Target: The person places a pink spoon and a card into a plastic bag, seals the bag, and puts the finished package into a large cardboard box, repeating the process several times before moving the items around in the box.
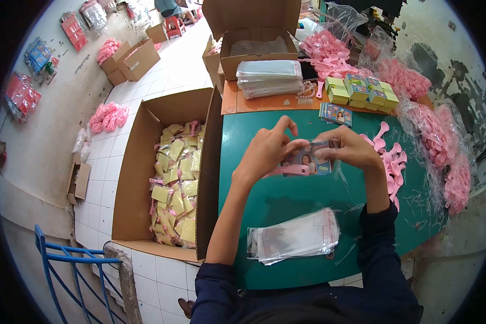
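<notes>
From my remote seat I'm seeing the packet [308, 160] hanging above the middle of the bench [243, 129]. The right hand [346, 144] is pinching its right side in its fingers; the left hand [264, 148] is touching its upper left, but its fingers are partly hidden, so I'm not able to tell how firmly they're closing. The spoon [294, 170] is lying along the packet's lower edge, so I'm judging that tilting could let it slide or push the card out of line. Slick film could be slipping if the pinch loosens, dropping the packet onto the bags [294, 237] on the bench's near side. Loose spoons [395, 162] are lying on the bench's right, where a swinging right forearm could be catching them.
</notes>
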The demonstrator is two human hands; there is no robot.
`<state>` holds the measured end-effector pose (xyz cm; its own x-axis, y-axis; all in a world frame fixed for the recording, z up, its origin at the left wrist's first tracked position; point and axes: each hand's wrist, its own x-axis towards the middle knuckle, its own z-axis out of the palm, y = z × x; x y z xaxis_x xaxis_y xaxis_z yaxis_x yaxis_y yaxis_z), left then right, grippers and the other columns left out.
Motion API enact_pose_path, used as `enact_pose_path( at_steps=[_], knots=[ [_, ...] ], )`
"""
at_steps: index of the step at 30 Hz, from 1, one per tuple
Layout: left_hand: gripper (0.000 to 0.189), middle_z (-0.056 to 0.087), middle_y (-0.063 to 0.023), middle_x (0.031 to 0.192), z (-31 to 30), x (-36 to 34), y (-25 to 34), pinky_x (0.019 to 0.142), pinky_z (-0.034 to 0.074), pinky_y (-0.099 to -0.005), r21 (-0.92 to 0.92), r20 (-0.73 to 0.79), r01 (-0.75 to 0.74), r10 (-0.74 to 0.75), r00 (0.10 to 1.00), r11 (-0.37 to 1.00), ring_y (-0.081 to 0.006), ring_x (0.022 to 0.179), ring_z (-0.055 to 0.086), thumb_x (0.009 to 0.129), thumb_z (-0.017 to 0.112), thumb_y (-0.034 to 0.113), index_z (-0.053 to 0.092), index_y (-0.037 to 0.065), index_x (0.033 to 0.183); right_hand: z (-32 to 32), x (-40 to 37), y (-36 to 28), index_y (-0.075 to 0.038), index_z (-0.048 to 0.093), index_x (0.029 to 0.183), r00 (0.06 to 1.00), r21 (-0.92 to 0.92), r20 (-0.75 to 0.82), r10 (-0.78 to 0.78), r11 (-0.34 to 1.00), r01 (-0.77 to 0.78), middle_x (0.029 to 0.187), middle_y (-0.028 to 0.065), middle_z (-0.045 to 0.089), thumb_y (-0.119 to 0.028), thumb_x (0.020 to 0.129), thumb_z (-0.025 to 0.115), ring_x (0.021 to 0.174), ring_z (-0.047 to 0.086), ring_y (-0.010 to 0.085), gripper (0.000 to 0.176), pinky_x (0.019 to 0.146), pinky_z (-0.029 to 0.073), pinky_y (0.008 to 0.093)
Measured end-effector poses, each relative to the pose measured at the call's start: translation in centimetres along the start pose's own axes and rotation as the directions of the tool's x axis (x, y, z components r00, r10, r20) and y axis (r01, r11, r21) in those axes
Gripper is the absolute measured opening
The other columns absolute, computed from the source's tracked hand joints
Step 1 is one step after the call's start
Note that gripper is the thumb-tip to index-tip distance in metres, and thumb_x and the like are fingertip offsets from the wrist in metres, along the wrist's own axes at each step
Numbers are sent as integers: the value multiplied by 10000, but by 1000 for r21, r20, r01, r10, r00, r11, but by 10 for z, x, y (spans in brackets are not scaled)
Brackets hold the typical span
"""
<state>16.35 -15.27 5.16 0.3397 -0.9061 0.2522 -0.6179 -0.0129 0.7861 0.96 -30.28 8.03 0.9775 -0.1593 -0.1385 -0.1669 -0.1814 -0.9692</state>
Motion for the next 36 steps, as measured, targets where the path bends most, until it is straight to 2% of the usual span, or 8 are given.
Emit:
enact_pose_path(
  at_steps=[4, 7, 12, 17, 21, 25, 28, 36],
  knots=[
    [321, 633, -51, 736, -17, 2, -27, 593, 484, -264, -243, 164, 147, -109, 980, 959, -129, 656, 603, 831, 661, 217, 511, 69, 1074, -8, 3, 11, -5, 610, 809, 984, -129, -165, -69, 990, 48, 697, 13, 584, -158, 742, 728, 624, 539, 68, 204, 483, 403, 210],
    [351, 646, -59, 800, -32, -8, -42, 657, 516, -279, -557, 267, 112, 49, 962, 823, -126, 753, 617, 837, 657, 170, 485, 76, 1127, -12, 6, 12, -14, 599, 799, 958, -115, -263, -113, 990, 85, 682, 0, 568, -149, 739, 727, 605, 518, 61, 196, 486, 396, 211],
    [467, 647, -65, 831, -30, -9, -39, 685, 532, -278, -584, 139, 170, -109, 984, 794, -128, 778, 618, 848, 650, 148, 402, 74, 1237, -5, 9, 12, -46, 565, 742, 973, 119, -214, -92, 986, 119, 638, -31, 531, -196, 735, 740, 572, 481, 48, 231, 495, 378, 208],
    [447, 654, -85, 839, 2, -19, -58, 670, 540, -278, -614, 1, 105, -132, 991, 782, -132, 781, 623, 871, 620, 152, 394, 69, 1248, -4, 19, 27, -28, 585, 710, 938, -190, -290, -189, 972, 137, 636, -22, 558, -196, 751, 728, 592, 496, 47, 224, 504, 378, 200],
    [416, 629, -147, 956, 33, -42, -62, 667, 545, -284, -360, -401, 136, -285, 871, 923, -170, 836, 634, 913, 555, 170, 369, 25, 1255, 6, 39, 50, 14, 600, 827, 852, -404, -370, -370, 890, 211, 712, 41, 603, -178, 753, 726, 611, 555, 90, 241, 541, 435, 227],
    [577, 587, -201, 1074, 37, -64, -57, 786, 532, -350, -861, 220, 369, -397, 891, 351, -258, 949, 627, 975, 412, 220, 68, 60, 1409, 30, 43, 52, -4, 604, 961, 880, -520, -138, -454, 790, 326, 883, 102, 617, -172, 747, 715, 763, 598, 188, 294, 673, 474, 298],
    [594, 561, -221, 1128, 36, -70, -64, 836, 519, -384, -798, 296, 465, -424, 856, 382, -291, 1019, 603, 986, 362, 201, -19, 105, 1431, 39, 41, 58, -38, 606, 973, 917, -629, 101, -386, 689, 360, 950, 128, 583, -170, 747, 685, 914, 566, 287, 274, 792, 460, 357],
    [587, 537, -185, 1127, 32, -80, -70, 856, 524, -398, -737, 295, 457, -371, 880, 498, -256, 1039, 580, 969, 355, 110, 21, 153, 1450, 85, 45, 77, -22, 569, 877, 928, -617, -6, -373, 732, 290, 879, 119, 554, -104, 757, 671, 804, 567, 268, 177, 704, 471, 353]
  ],
)
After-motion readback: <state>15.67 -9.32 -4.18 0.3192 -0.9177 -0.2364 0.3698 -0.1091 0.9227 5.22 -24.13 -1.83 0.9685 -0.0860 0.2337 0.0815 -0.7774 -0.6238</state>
